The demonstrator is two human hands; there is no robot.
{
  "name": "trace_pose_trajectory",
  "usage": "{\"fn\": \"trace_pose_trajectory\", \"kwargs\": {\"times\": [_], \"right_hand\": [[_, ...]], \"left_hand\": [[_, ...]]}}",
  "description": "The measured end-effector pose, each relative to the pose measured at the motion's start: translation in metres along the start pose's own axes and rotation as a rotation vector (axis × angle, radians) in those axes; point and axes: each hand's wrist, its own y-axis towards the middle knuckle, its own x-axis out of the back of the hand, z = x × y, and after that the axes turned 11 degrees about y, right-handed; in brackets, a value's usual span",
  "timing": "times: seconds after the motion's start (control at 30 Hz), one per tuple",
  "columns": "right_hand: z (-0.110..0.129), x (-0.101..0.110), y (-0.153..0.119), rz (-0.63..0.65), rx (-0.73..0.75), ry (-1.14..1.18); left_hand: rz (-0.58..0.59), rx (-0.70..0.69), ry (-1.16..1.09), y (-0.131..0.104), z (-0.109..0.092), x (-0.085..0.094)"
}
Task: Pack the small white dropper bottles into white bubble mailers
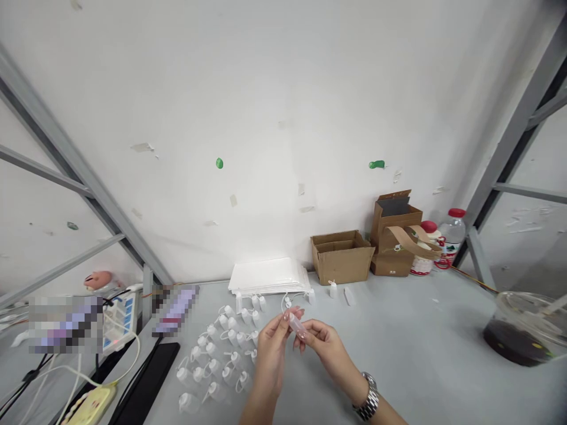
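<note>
A small translucent squeeze bottle (297, 325) is held tilted between my two hands. My left hand (273, 337) pinches its upper end, near the neck. On the lower end of its body are the closed fingertips of my right hand (322, 340), which wears a metal watch (367, 396) on the wrist. A thin cap loop (284, 304) shows just above my left fingers; whether it joins the held bottle, I cannot tell. Left of my hands stand several similar small white bottles (214, 367) with looped caps. A few more, including a capped bottle (333, 289), are behind my hands.
A stack of white sheets (266, 276) lies by the wall, beside an open cardboard box (343, 262) and a brown paper bag (394, 254). Red-capped bottles (452, 230) stand behind. A plastic bowl of dark liquid (516, 339) is at right; a black power bank-like slab (148, 381) and cables are at left.
</note>
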Motion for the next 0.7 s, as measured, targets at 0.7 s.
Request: {"fn": "trace_pose_trajectory", "kwargs": {"times": [0.7], "right_hand": [[-0.002, 0.0, -0.001, -0.017, 0.0, -0.023]], "left_hand": [[-0.114, -0.088, 0.242, -0.009, -0.007, -0.008]]}}
